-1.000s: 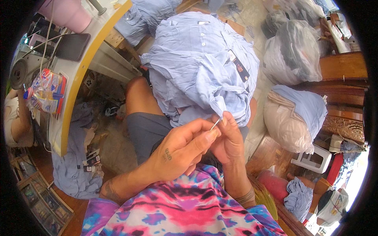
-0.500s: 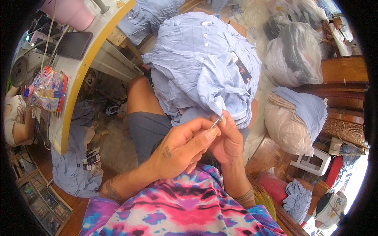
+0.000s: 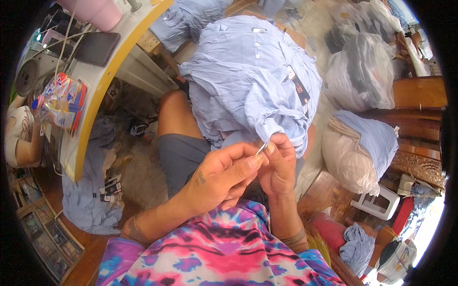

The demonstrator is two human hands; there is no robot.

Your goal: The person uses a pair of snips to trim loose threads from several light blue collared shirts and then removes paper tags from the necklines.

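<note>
A light-blue buttoned shirt [image 3: 229,71] lies heaped over my lap, with a dark hang tag [image 3: 299,89] on its right side. Between the thumb and fingers of my left hand [image 3: 222,178], closed, is a thin silvery pin-like tool [image 3: 261,149]; its exact kind is too small to make out. My right hand [image 3: 279,174] pinches a gathered corner of the shirt just beyond the tool's far end. Both hands meet at this corner, fingertips almost touching. My fingers partly hide the tool and the cloth at that spot.
To the left, a yellow-edged table [image 3: 102,90] carries a dark phone [image 3: 98,48], a pink tumbler [image 3: 98,14] and a colourful packet [image 3: 64,102]. Filled plastic bags [image 3: 360,71] stand right, above a white stool [image 3: 377,206]. Another person [image 3: 24,136] sits far left.
My two hands keep their grip at the shirt corner and have barely shifted. The whole view has moved slightly, so the shirt appears a little further right.
</note>
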